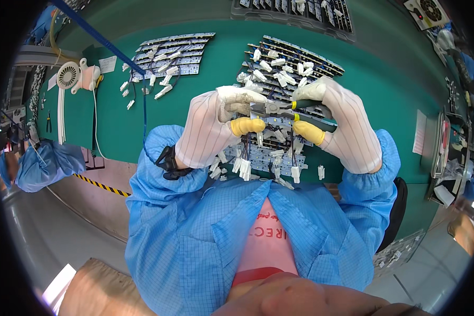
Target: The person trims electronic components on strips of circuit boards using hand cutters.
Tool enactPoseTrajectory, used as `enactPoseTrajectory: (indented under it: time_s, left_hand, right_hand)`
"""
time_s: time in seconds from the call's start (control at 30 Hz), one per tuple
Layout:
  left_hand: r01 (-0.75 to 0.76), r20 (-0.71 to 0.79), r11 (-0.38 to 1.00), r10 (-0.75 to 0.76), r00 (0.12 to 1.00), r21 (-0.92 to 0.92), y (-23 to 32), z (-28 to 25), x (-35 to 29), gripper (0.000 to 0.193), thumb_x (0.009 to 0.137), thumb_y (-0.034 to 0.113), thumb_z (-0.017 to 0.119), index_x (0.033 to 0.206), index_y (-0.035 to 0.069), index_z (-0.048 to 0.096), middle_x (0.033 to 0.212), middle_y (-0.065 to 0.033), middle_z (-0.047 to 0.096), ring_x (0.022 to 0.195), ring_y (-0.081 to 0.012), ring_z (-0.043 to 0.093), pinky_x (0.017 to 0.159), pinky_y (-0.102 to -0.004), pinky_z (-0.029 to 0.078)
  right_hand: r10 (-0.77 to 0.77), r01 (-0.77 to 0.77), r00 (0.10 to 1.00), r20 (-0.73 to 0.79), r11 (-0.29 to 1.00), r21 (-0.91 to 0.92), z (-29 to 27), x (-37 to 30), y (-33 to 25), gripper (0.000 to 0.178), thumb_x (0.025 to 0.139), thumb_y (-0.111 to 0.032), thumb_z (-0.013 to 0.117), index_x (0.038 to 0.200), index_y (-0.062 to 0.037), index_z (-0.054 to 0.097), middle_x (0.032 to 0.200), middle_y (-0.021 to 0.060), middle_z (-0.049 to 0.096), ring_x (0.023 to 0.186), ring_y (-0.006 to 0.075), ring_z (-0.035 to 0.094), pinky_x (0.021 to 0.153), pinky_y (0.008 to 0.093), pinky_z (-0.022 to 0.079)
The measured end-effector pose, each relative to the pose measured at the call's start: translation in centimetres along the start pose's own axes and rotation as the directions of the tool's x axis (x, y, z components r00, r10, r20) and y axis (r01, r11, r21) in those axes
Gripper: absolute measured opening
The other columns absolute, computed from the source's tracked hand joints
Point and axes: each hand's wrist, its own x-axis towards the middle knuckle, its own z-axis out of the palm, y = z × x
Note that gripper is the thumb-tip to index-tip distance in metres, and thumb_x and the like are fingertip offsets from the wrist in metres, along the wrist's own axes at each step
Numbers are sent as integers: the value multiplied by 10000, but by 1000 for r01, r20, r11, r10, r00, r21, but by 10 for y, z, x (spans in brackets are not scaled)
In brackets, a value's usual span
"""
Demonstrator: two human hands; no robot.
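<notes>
Toward the worktop's (116,141) near edge, the left hand (214,120) pinches a circuit board (274,120), presumably light, stiff and brittle, best edge-held; the right hand (345,120) grips pliers (273,108).

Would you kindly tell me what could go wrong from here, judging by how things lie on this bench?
The jaws of the pliers in the right hand sit close to the left hand, so a slip might nip it.

The blue cord passes across the view of the left board stack and could snag its wires.

White connectors near the table's front edge might get knocked off.
</notes>
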Motion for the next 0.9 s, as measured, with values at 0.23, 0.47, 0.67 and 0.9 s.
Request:
enactPoseTrajectory:
  time_s: [0.23, 0.47, 0.67, 0.9]
  left_hand:
    - [-14, -103, 998, 8, 995, -58, -4, -1, 1, 514, 692, 455, 737, 976, 37, 642, 754, -44, 660, 627, -184, 603, 600, -285, 460]
    - [-24, -152, 984, -3, 988, -176, 1, 0, -2, 500, 714, 412, 733, 1010, 21, 636, 868, -71, 687, 733, -155, 655, 665, -255, 505]
    - [57, -97, 926, -100, 990, -373, 6, 0, -1, 465, 745, 327, 745, 1045, -6, 619, 910, -88, 689, 790, -117, 654, 691, -239, 522]
    - [81, -29, 965, -91, 995, -248, 0, -14, -3, 393, 798, 248, 726, 1049, -25, 595, 928, -101, 686, 798, -117, 652, 681, -235, 521]
  right_hand:
    - [35, -31, 997, -72, 998, 50, -5, -2, 15, 375, 733, -220, 737, 1021, -43, 576, 935, 121, 603, 840, 323, 600, 729, 368, 480]
    - [152, -152, 987, 47, 988, 7, -8, -9, 10, 395, 702, -234, 760, 1003, -42, 591, 929, 110, 602, 835, 293, 604, 719, 349, 484]
    - [26, -26, 999, -20, 999, 20, 0, -15, 19, 470, 734, -344, 738, 1054, -33, 589, 948, 85, 595, 801, 223, 557, 730, 299, 468]
    - [418, -396, 896, -150, 905, 158, -14, -20, 45, 274, 841, -205, 635, 1056, -43, 587, 1021, 138, 624, 880, 291, 608, 794, 340, 485]
